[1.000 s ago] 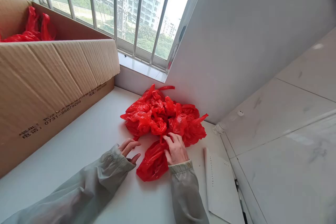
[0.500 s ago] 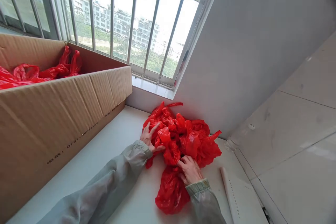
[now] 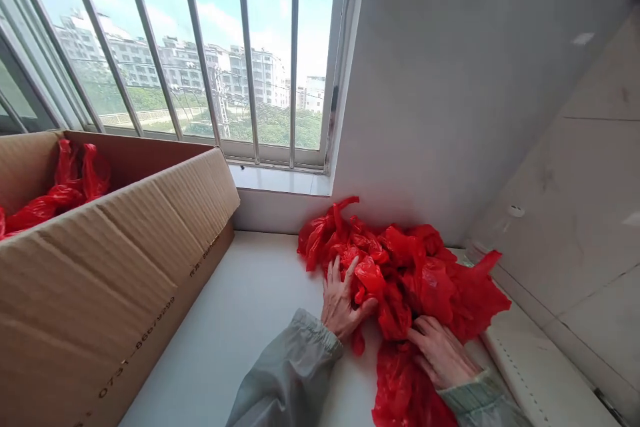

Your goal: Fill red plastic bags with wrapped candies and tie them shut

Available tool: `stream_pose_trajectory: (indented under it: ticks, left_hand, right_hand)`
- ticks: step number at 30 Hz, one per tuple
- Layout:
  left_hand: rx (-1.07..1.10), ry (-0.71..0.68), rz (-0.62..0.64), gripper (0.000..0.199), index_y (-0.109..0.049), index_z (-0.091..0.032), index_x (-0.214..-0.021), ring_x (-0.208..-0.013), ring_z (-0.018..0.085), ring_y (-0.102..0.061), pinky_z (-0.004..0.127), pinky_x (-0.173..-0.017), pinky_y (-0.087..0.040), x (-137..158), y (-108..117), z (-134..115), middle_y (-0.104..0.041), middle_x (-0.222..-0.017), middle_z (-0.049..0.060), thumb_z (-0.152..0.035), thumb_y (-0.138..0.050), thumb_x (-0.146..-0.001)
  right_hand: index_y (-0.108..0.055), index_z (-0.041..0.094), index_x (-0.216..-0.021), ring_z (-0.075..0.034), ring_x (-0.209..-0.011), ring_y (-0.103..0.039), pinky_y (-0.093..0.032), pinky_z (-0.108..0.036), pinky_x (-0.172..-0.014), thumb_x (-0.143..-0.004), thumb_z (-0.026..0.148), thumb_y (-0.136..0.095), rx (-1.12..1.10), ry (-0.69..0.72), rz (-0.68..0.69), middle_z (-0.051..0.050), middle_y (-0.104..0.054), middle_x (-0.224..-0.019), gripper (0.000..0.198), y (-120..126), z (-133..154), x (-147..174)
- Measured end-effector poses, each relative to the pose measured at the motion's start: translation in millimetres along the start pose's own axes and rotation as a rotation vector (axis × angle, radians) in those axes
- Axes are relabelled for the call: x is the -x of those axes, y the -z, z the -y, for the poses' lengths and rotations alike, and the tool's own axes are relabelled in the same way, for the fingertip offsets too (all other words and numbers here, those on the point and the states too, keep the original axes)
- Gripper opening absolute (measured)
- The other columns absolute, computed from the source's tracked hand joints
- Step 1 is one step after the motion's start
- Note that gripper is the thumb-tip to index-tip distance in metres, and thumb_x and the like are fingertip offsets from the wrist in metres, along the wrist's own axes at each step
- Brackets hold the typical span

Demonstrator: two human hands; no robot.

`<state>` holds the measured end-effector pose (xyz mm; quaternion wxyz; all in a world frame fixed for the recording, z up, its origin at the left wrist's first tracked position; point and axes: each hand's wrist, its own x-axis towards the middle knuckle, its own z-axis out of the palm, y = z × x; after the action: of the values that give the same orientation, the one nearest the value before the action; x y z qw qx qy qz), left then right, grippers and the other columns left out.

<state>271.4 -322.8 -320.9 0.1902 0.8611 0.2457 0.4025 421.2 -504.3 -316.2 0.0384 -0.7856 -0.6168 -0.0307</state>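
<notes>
A crumpled heap of red plastic bags (image 3: 430, 273) lies on the white tabletop (image 3: 240, 320) against the wall. My left hand (image 3: 345, 303) rests on the heap's near left side, thumb and fingers spread over the plastic. To its right, my right hand (image 3: 443, 350) has its fingers curled into a red plastic bag (image 3: 405, 387) at the near edge of the heap. That bag bulges toward me and runs out of the bottom of the view. The fingertips of my right hand are partly hidden in the plastic.
At the left stands a large open cardboard box (image 3: 135, 253) with more red plastic bags (image 3: 50, 203) inside. Behind is a barred window (image 3: 245, 60) above a sill (image 3: 280, 180). A white panel with a dotted line (image 3: 537, 360) lies at the right, near a clear bottle with a white cap (image 3: 516, 211).
The camera has turned and moved closer, so the heap and box appear shifted and larger. Both hands keep nearly the same places on the bags.
</notes>
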Motion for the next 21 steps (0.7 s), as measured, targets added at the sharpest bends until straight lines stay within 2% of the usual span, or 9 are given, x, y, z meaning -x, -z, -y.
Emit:
stream_pose_trajectory:
  ticks: [3,6,9,11,13,15,17,19,21]
  left_hand:
    - [-0.009,0.016,-0.14,0.066,-0.032,-0.023,-0.148,-0.141,0.036,-0.028,0.056,-0.112,-0.03,1.2,18.0,6.7,-0.022,-0.153,0.017,-0.057,-0.045,-0.092]
    - [-0.063,0.094,-0.348,0.043,-0.044,-0.021,-0.137,-0.135,0.032,-0.034,0.056,-0.112,-0.029,-7.5,38.8,30.6,-0.029,-0.148,0.014,-0.041,-0.038,-0.099]
    - [-0.107,0.188,-0.496,0.037,-0.05,-0.019,-0.128,-0.128,0.033,-0.042,0.059,-0.105,-0.036,-27.4,48.4,62.8,-0.041,-0.141,0.012,-0.035,-0.052,-0.096]
    - [-0.114,0.197,-0.495,0.042,-0.05,-0.019,-0.13,-0.126,0.032,-0.045,0.058,-0.103,-0.039,-42.7,46.2,79.8,-0.045,-0.139,0.011,-0.035,-0.058,-0.093]
    - [-0.106,0.179,-0.442,0.045,-0.049,-0.019,-0.132,-0.126,0.032,-0.047,0.057,-0.103,-0.041,-55.6,39.9,89.9,-0.046,-0.14,0.012,-0.036,-0.061,-0.091]
    - [-0.09,0.164,-0.364,0.045,-0.05,-0.018,-0.131,-0.124,0.031,-0.05,0.055,-0.101,-0.044,-63.8,33.6,94.6,-0.05,-0.137,0.012,-0.036,-0.061,-0.091]
    - [-0.073,0.176,-0.295,0.042,-0.053,-0.017,-0.128,-0.116,0.028,-0.056,0.052,-0.097,-0.047,-67.4,30.7,96.9,-0.056,-0.129,0.011,-0.036,-0.062,-0.092]
    - [-0.057,0.214,-0.248,0.035,-0.057,-0.016,-0.121,-0.107,0.025,-0.061,0.048,-0.092,-0.051,-67.4,31.7,98.5,-0.061,-0.119,0.009,-0.035,-0.061,-0.092]
    - [-0.035,0.264,-0.221,0.029,-0.06,-0.015,-0.113,-0.098,0.022,-0.063,0.044,-0.087,-0.054,-65.5,35.6,99.5,-0.064,-0.111,0.008,-0.034,-0.061,-0.092]
  right_hand:
    - [-0.07,0.025,-0.093,-0.026,-0.103,-0.059,-0.043,-0.037,-0.086,-0.068,0.004,-0.053,0.024,0.007,0.004,-0.007,-0.067,-0.103,0.037,8.5,1.3,0.9]
    - [-0.069,0.026,-0.095,-0.026,-0.098,-0.061,-0.045,-0.036,-0.081,-0.069,0.004,-0.054,0.015,0.024,-0.049,-0.007,-0.068,-0.099,0.037,21.6,4.0,2.3]
    - [-0.068,0.026,-0.108,-0.027,-0.099,-0.063,-0.048,-0.04,-0.084,-0.076,0.007,-0.053,0.001,0.049,-0.223,-0.01,-0.069,-0.109,0.04,35.1,23.2,1.3]
    - [-0.061,0.026,-0.125,-0.029,-0.111,-0.06,-0.046,-0.045,-0.094,-0.08,0.009,-0.054,-0.022,0.085,-0.386,-0.011,-0.065,-0.124,0.049,40.3,48.9,-1.5]
    - [-0.05,0.029,-0.139,-0.032,-0.125,-0.052,-0.042,-0.051,-0.101,-0.082,0.016,-0.059,-0.044,0.146,-0.508,-0.01,-0.056,-0.14,0.059,40.4,78.5,-6.5]
    - [-0.044,0.032,-0.143,-0.035,-0.133,-0.044,-0.038,-0.061,-0.101,-0.085,0.031,-0.065,-0.055,0.247,-0.512,-0.007,-0.045,-0.15,0.062,35.8,102.5,-14.5]
    - [-0.041,0.033,-0.145,-0.036,-0.138,-0.037,-0.035,-0.067,-0.102,-0.084,0.044,-0.067,-0.07,0.303,-0.464,-0.005,-0.037,-0.155,0.067,27.8,114.8,-25.3]
    - [-0.038,0.033,-0.146,-0.035,-0.141,-0.033,-0.031,-0.07,-0.105,-0.085,0.049,-0.065,-0.102,0.298,-0.415,-0.003,-0.032,-0.157,0.069,18.6,116.0,-37.7]
    - [-0.039,0.034,-0.146,-0.034,-0.14,-0.035,-0.028,-0.071,-0.106,-0.088,0.05,-0.06,-0.153,0.241,-0.39,-0.003,-0.033,-0.157,0.064,9.6,111.3,-50.4]
